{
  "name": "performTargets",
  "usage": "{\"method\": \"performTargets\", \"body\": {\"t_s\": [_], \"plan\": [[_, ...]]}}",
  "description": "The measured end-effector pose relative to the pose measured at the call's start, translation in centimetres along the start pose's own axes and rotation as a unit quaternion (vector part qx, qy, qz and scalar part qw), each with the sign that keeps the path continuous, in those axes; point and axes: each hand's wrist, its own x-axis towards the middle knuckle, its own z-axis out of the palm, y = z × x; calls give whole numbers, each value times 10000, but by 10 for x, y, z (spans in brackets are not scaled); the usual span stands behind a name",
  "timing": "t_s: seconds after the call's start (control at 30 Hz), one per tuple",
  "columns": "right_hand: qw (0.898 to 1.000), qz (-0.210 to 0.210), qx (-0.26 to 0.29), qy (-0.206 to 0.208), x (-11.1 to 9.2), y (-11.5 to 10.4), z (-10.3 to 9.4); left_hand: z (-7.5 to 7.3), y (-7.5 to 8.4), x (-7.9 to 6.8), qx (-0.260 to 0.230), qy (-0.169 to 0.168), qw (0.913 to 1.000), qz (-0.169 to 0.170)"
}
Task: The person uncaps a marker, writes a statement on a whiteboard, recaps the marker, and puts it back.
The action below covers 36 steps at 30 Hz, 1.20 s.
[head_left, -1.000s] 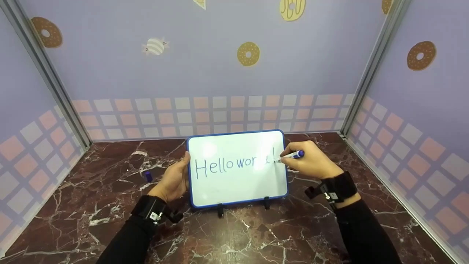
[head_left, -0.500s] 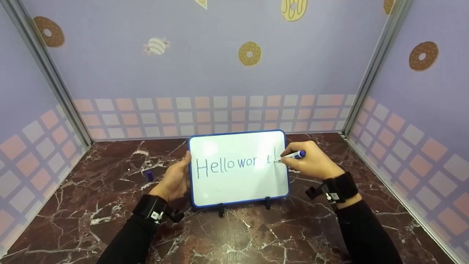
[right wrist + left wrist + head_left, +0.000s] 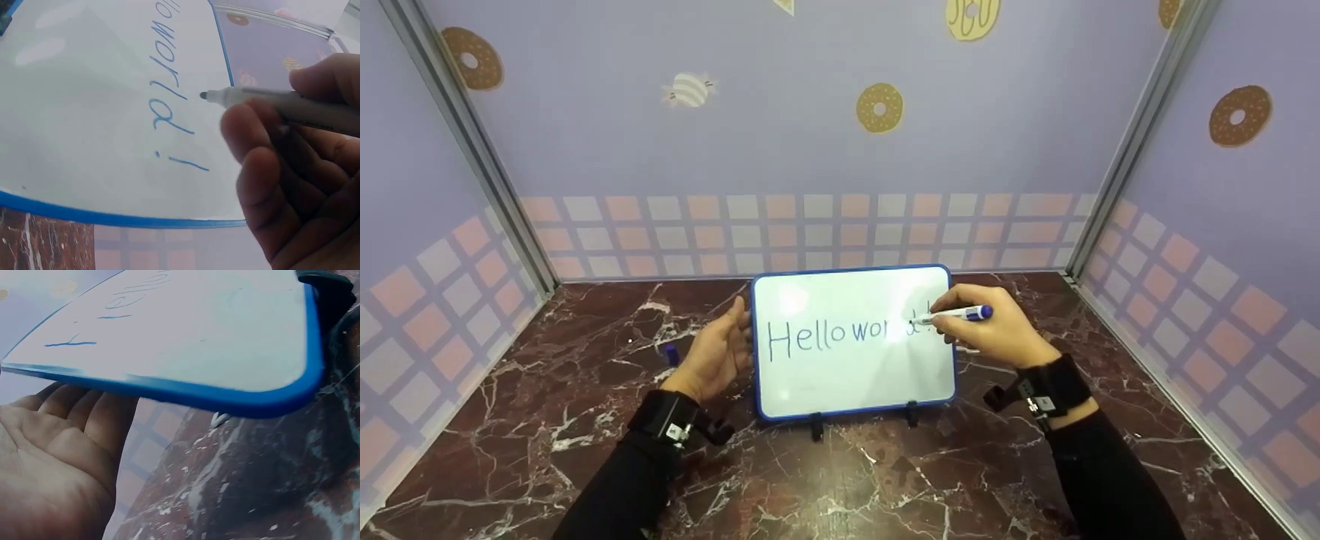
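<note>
A whiteboard (image 3: pixel 840 382) with a blue frame stands tilted back, bearing the blue handwriting "Hello world!" (image 3: pixel 169 84). At its left edge is my left hand (image 3: pixel 711 351), palm toward the board with the thumb off the frame. In the left wrist view, the fingers (image 3: pixel 84 408) reach behind the blue edge, their tips hidden. My right hand (image 3: pixel 997 326) pinches a white marker (image 3: pixel 964 313) with a blue end near the board's right side. The bare marker tip (image 3: pixel 204 95) stands off the writing surface in the right wrist view.
A small blue marker cap (image 3: pixel 672 355) lies on the dark red marbled table (image 3: pixel 585 450), left of the board. Black stand feet (image 3: pixel 817 426) hold the board's lower edge. Patterned lilac walls (image 3: pixel 780 150) enclose the table at the back and sides.
My right hand has drawn the marker tip off the exclamation mark, whose dot now shows, and tilted the marker flatter. My left thumb has come away from the frame.
</note>
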Motion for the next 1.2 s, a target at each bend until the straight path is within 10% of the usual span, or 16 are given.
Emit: {"method": "performTargets", "body": {"t_s": [0.5,0.83,0.93,1.2], "plan": [[9932,-43,1153,175,2,7,13,-31,53,-25,472,1031,9853,1280],[9856,-193,1677,-56,7,9,35,-48,55,-29,1467,1702,9683,1087],[9859,-182,1659,-95,7,9,38,-51,57,-32,2551,1826,9437,1053],[9868,-209,1588,-247,9,10,45,-67,56,-47,4936,1950,8450,658]]}}
